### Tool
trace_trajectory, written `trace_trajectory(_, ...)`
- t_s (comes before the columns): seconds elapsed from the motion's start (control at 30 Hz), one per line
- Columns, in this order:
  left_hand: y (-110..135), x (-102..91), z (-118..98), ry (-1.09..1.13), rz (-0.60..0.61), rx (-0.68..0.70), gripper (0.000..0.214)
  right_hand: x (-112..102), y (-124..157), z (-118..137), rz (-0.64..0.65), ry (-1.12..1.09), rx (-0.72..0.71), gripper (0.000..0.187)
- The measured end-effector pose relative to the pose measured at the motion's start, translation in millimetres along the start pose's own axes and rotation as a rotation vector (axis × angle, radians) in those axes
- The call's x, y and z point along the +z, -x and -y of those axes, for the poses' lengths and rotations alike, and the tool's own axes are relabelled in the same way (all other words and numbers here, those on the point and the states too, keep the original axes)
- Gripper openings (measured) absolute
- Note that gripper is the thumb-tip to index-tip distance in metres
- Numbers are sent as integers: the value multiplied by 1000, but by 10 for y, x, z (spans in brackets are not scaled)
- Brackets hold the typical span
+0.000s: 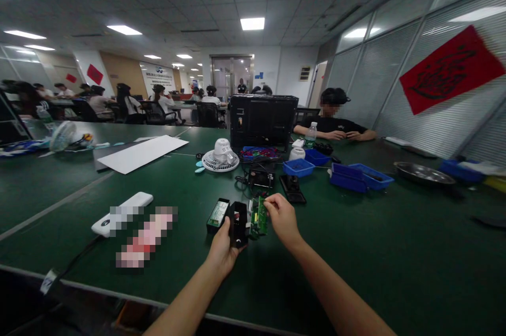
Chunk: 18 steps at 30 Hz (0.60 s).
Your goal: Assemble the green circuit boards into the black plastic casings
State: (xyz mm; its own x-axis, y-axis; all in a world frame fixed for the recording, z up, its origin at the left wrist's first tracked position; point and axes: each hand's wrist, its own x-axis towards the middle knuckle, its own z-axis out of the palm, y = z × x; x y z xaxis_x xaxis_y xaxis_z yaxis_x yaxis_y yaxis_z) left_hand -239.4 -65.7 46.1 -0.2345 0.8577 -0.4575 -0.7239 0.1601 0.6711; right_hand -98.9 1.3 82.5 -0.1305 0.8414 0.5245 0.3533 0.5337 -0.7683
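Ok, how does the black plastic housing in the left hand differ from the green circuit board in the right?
The black plastic housing is a boxy shell with an opening in its face; the green circuit board is a thin flat card. The housing is gripped by the left hand; the board is pinched at its top edge by the right hand. Both stand upright, side by side, over the green table.

The circuit board [260, 218] is showing bright green against a black casing [238, 225]; the desk [375, 262] is looking dark green, with blue trays [299, 167] and a white fan [220, 157] standing out.
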Motion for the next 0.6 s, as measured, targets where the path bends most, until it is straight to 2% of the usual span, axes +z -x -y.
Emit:
trace_trajectory(0.17, 28, 15, -29, 41, 22, -19, 29, -205, -50, -186, 21, -60, 142, 12)
trace_trajectory(0.37, 15, -30, -25, 39, 74, -50, 34, -421, -40, -432, 127, 28, 163, 11)
trace_trajectory(0.5, 15, -73, -28, 50, 167, -62, 37, -561, -19, -714, 174, 8, 222, 12)
trace_trajectory(0.6, 25, -76, -35, 49, 189, -67, 37, -668, 10, -946, 210, 12, 263, 14)
